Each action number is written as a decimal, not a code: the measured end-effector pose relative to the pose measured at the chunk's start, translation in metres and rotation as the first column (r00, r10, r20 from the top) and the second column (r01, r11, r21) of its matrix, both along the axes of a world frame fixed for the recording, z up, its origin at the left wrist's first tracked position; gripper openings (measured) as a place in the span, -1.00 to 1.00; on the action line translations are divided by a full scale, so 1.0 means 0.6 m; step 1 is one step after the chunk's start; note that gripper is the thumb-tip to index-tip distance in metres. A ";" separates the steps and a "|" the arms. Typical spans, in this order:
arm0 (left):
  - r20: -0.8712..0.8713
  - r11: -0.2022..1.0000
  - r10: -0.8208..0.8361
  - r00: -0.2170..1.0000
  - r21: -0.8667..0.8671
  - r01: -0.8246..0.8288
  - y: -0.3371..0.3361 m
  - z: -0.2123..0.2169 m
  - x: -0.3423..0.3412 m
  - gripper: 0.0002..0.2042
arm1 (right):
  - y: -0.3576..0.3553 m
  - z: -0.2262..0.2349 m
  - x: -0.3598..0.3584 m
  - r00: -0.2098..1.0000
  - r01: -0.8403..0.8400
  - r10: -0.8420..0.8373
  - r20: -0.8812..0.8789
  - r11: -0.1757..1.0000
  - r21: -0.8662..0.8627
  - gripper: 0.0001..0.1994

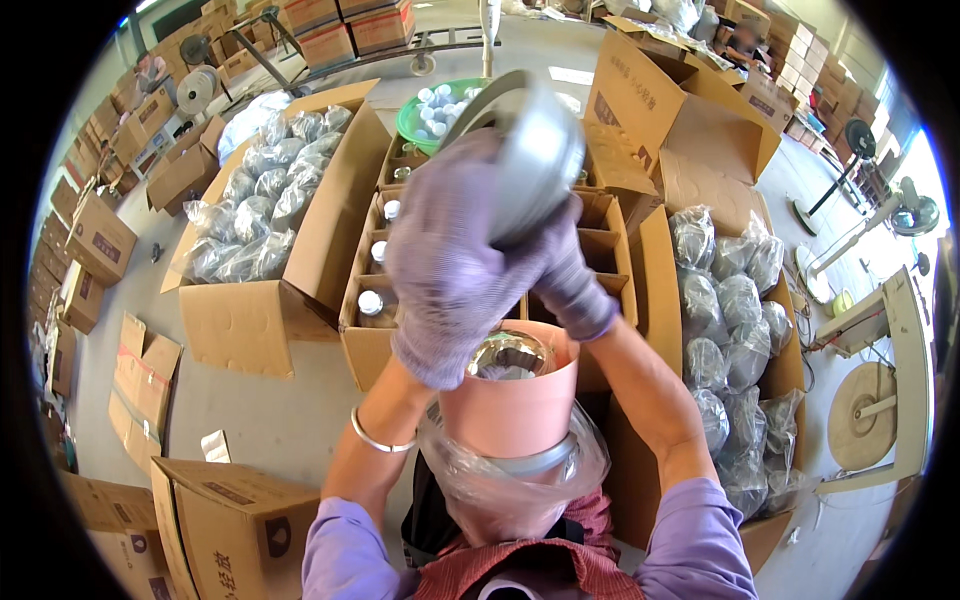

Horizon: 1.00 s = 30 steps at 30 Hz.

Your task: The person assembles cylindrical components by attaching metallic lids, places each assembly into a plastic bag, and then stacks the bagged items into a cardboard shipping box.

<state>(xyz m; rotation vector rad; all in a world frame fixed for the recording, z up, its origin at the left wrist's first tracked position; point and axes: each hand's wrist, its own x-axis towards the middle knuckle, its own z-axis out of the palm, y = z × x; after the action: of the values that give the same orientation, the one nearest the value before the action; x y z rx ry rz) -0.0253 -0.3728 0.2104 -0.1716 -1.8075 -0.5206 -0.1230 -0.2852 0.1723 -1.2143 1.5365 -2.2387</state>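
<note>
Left hand [445,265], in a lilac glove, raised over the lap, fingers [430,340] curled shut around the near side of a silver lid [535,150], palm turned away from view. Right hand [565,270], gloved alike, just beside it at 3 o'clock, fingers closed under the same lid, gripping its lower edge. Lid tilted, held up above a pink tube [520,400], apart from it. Tube upright in the lap at 6 o'clock of the hands, mouth open, a shiny jar top [508,355] showing inside; base of the tube wrapped in a clear bag [500,485]. Silver bangle [375,438] on the left wrist. Beyond the hands at 12 o'clock, a divided carton [365,345] on the floor, white-capped bottles [372,302] in its left cells. Further at 12, a green basin [412,120] of white caps. At 10 o'clock, an open carton [240,325] full of bagged pieces; at 3 o'clock, another carton [785,370] with bagged pieces [715,310] stacked in it. At 8 o'clock, closed cartons [235,525] lying near the knee.
</note>
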 end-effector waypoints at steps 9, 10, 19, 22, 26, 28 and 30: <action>0.215 0.802 -0.328 0.920 -0.452 0.391 -0.086 -0.046 0.012 -0.45 | 0.128 -0.074 -0.073 0.803 -0.517 0.307 0.510 0.785 0.342 -0.62; 0.293 0.867 -0.339 0.894 -0.272 0.418 -0.092 -0.057 0.020 -0.47 | 0.136 -0.075 -0.060 0.923 -0.325 0.117 0.368 0.749 0.577 -0.60; 0.327 0.681 -0.729 0.601 0.257 0.686 -0.103 -0.125 0.040 -0.43 | 0.124 -0.127 0.068 0.799 -0.360 0.372 0.473 0.925 -0.118 -0.19; 0.205 0.627 -0.773 0.600 0.392 0.673 -0.091 -0.152 0.045 -0.33 | 0.132 -0.113 0.089 0.905 -0.216 0.191 0.380 0.976 0.026 -0.27; 0.081 0.539 -0.813 0.576 0.480 0.693 -0.084 -0.189 0.046 -0.37 | 0.132 -0.116 0.117 0.928 -0.090 0.051 0.370 0.992 0.090 -0.35; 0.088 0.540 -0.809 0.581 0.502 0.676 -0.079 -0.192 0.057 -0.45 | 0.133 -0.123 0.115 0.936 -0.114 0.075 0.343 0.989 0.093 -0.34; 0.149 0.580 -0.787 0.599 0.514 0.633 -0.068 -0.170 0.076 -0.55 | 0.127 -0.141 0.112 0.887 -0.206 0.207 0.414 0.977 -0.047 -0.31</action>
<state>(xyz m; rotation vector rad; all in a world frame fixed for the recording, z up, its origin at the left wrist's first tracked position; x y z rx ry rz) 0.0204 -0.4138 0.1087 -0.5779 -1.8801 -1.6236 -0.0557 -0.2089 0.0878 -0.7817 1.1813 -2.1738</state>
